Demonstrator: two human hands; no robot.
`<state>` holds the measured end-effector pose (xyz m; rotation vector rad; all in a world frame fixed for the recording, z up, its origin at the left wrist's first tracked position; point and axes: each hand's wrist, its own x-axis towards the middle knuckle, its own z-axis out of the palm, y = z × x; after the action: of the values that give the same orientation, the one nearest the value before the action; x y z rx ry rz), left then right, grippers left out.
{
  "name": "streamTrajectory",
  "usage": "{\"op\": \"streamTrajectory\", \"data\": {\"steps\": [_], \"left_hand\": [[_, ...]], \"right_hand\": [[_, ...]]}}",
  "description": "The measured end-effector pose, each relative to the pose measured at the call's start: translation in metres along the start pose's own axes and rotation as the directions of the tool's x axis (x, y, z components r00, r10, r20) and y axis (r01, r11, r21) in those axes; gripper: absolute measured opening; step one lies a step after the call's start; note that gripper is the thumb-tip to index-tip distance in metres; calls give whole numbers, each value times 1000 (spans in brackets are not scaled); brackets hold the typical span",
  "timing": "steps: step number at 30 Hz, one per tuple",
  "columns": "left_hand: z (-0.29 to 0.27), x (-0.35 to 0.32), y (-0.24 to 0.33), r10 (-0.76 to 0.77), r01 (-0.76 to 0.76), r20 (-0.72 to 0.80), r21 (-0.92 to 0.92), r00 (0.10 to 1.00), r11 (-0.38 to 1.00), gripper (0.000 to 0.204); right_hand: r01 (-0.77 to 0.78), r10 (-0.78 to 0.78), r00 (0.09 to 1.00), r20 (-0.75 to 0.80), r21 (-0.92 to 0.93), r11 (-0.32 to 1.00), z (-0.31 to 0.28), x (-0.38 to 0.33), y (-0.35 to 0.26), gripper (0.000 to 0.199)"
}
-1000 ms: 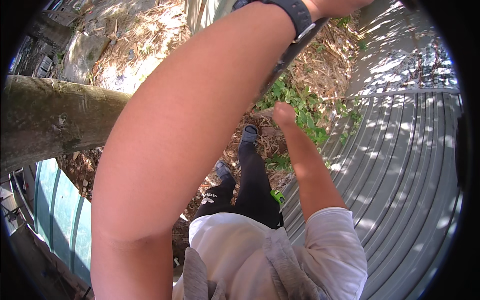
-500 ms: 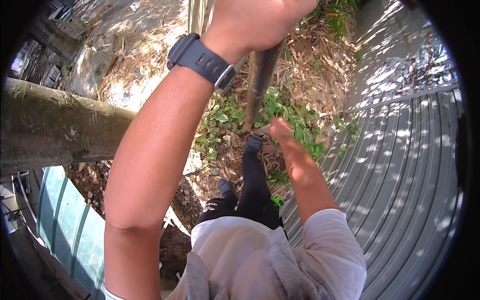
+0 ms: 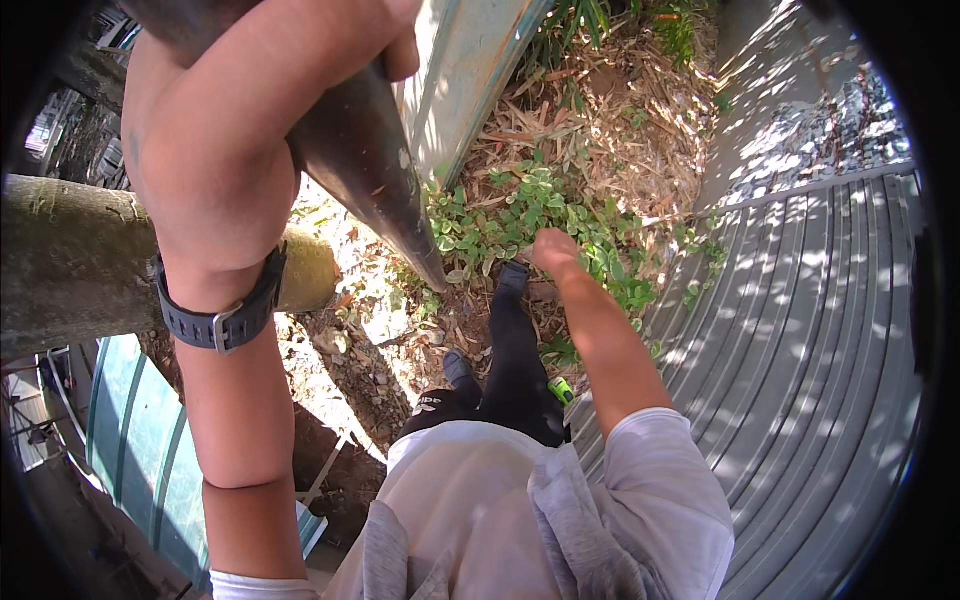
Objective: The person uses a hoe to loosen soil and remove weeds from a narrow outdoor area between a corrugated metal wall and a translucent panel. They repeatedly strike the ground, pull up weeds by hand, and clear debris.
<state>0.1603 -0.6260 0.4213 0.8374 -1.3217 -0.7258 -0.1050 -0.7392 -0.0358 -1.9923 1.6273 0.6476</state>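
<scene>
A person's left hand (image 3: 270, 90) clamps a dark metal bar (image 3: 370, 170) above a patch of leafy ground.

The grip of the left hand is wrapped tight around the bar, which slants down from the upper left, its pointed tip just above the green weeds (image 3: 520, 220). A dark wristwatch (image 3: 222, 318) sits on that forearm, in front of a thick mossy log (image 3: 70, 260) lying left of the bar. The right hand (image 3: 553, 250) hangs right of the bar's tip, over the weeds, holding nothing; whether its fingers are spread or curled cannot be told. Corrugated metal sheeting (image 3: 800, 350) lies further right of the bar.
</scene>
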Motion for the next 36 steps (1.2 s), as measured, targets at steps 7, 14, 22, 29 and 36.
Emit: {"op": "streamTrajectory", "data": {"steps": [7,14,22,29,36], "left_hand": [[-9,-54,15,-12,25,-36,369,999,929,34],[-8,-96,45,35,8,-90,440,995,898,21],[2,-123,66,34,1,-123,273,992,962,16],[54,-123,71,218,-135,-148,432,965,892,42],[66,-136,54,357,-384,145,430,923,817,66]], "right_hand": [[46,-68,979,-194,-113,992,25,-36,2,49],[151,-182,953,-242,-139,979,20,-96,-4,68],[787,-677,562,-475,558,263,-121,-271,-87,84],[953,-617,244,-748,302,12,-181,-391,-133,58],[941,-455,326,-829,330,75,-146,-371,-105,43]]}}
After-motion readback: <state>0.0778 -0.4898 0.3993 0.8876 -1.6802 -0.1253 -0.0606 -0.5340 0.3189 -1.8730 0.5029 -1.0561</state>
